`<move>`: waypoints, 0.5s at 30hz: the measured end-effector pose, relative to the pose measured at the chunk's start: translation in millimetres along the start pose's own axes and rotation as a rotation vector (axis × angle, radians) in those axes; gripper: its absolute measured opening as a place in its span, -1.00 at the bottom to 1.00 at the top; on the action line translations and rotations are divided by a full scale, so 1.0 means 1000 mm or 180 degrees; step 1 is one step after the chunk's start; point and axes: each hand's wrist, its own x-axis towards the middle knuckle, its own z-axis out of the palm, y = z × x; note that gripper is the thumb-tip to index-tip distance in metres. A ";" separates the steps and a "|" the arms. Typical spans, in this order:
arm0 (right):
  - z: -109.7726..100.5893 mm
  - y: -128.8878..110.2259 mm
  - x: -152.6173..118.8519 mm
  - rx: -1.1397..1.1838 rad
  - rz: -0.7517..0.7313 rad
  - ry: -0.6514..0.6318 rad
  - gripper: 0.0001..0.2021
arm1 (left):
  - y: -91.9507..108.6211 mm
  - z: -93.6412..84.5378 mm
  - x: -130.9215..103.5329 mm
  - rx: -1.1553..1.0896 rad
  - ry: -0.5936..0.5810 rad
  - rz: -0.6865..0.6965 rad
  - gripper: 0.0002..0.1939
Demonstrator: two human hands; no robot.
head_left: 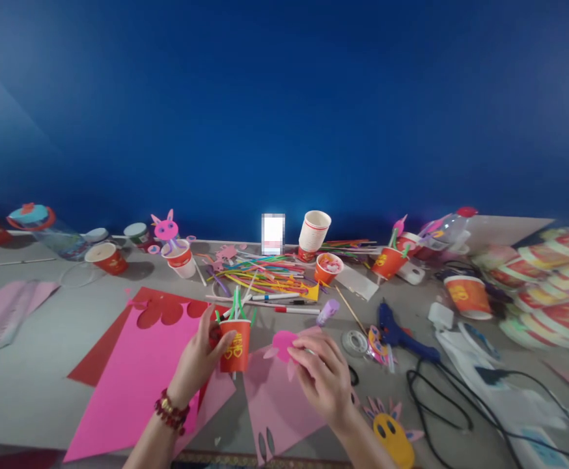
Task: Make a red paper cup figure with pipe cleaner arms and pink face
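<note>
My left hand (201,358), with a beaded bracelet at the wrist, is wrapped round the left side of a red paper cup (236,355). Green and white straws (237,303) stick up out of this cup. To its right, my right hand (321,371) pinches the edge of a round pink paper cutout (283,345), which has lighter pink pieces at its sides. Beneath that hand lies a light pink sheet (275,407) with cut slots near its lower edge. Bright pink paper (133,384) lies over a red sheet (99,345) on the left.
Coloured sticks (269,273), stacked cups (314,229) and a pink animal-faced cup (181,259) stand at the back. On the right are a blue glue gun (404,335), black cables, a tape roll (355,342) and a yellow paper figure (392,440).
</note>
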 end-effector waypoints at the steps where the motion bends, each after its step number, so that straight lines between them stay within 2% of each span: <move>1: 0.000 0.000 -0.002 -0.0003 -0.0062 0.0015 -0.67 | 0.000 -0.001 -0.001 0.0118 0.0118 0.0054 -0.31; 3: 0.000 0.000 -0.003 0.0024 -0.0116 0.0041 -0.65 | 0.005 -0.004 -0.004 0.0420 0.0517 0.0256 -0.33; 5: 0.000 -0.002 -0.004 0.0097 -0.0109 0.0071 -0.66 | 0.016 -0.008 -0.009 0.0738 0.0965 0.0642 -0.33; 7: 0.000 -0.005 -0.004 0.0198 -0.0091 0.0104 -0.68 | 0.033 -0.011 -0.016 0.0812 0.1101 0.1192 -0.36; 9: 0.000 -0.009 -0.005 0.0291 -0.0087 0.0172 -0.68 | 0.051 -0.010 -0.023 0.0634 0.0716 0.1772 -0.44; 11: 0.001 -0.014 -0.007 0.0395 -0.0077 0.0216 -0.66 | 0.065 -0.004 -0.027 0.0383 0.0229 0.2157 -0.49; 15: 0.002 -0.022 -0.011 0.0714 0.0015 0.0170 -0.66 | 0.079 0.009 -0.029 -0.0291 -0.0429 0.2553 -0.65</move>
